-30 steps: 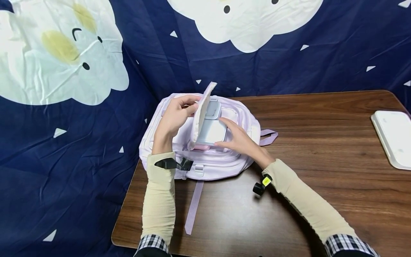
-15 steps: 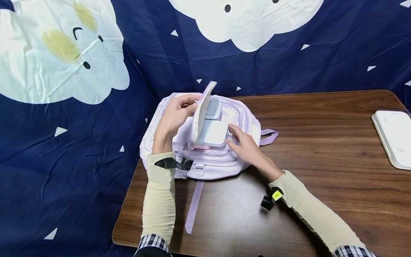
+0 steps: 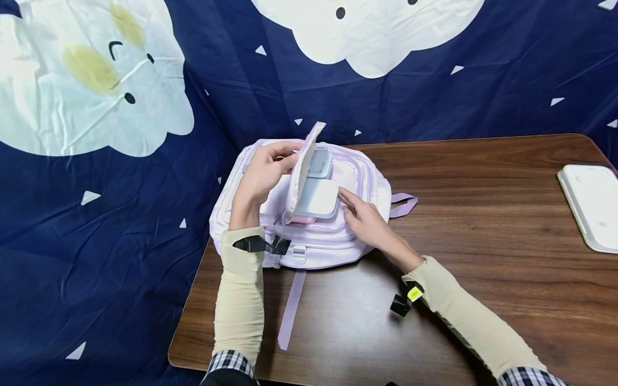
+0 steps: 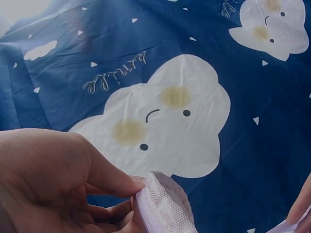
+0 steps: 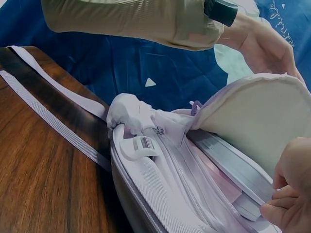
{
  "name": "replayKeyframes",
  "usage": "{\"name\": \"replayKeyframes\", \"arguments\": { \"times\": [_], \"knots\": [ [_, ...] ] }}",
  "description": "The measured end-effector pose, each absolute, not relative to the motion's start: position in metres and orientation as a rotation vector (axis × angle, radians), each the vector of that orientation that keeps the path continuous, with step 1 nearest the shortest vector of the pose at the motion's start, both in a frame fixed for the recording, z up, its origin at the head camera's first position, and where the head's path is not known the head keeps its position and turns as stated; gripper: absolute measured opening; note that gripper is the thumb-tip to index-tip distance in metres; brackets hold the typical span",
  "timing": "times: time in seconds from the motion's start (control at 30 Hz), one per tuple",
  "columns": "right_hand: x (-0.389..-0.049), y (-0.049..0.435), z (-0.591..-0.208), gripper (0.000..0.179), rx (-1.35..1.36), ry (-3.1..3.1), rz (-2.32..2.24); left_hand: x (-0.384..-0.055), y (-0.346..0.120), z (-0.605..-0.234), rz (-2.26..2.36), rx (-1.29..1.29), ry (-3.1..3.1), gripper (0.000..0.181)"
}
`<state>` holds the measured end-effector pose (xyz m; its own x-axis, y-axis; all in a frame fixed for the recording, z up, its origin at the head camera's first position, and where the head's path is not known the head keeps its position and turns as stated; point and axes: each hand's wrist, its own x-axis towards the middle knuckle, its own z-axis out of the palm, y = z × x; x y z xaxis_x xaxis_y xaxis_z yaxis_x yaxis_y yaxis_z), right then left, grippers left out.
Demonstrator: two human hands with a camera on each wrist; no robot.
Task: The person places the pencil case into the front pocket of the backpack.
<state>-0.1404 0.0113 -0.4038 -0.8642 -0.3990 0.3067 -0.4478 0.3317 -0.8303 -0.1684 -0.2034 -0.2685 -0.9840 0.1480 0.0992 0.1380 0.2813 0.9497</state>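
Note:
A pale lilac backpack lies on the table, its front pocket unzipped. My left hand pinches the edge of the pocket flap and holds it upright; in the left wrist view, the thumb presses on the flap's edge. Inside the pocket sits a flat, clear-and-white lidded box, partly hidden by the flap. A smaller pale blue box lies behind it, and something pink shows underneath. My right hand has extended fingertips at the white box's right end, without gripping it.
A white flat case lies at the table's right end. Lilac straps trail from the backpack over the wooden table. A navy cloud-print cloth hangs behind and to the left.
My right hand has let go of the white box and drawn back right, then returned its fingertips to the box's end, which has shifted slightly left. The left hand stays on the flap.

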Motion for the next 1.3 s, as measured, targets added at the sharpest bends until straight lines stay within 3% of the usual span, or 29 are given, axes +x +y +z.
{"name": "replayKeyframes", "arguments": {
  "times": [0.93,1.3],
  "knots": [
    [-0.150,-0.017,-0.400,0.058,0.916,-2.585,1.589,-0.167,-0.198,-0.268,1.885,0.280,2.485,0.028],
    [-0.156,-0.004,-0.400,0.053,0.788,-2.532,1.788,-0.169,-0.204,-0.270,1.859,0.242,2.510,0.028]
  ]
}}
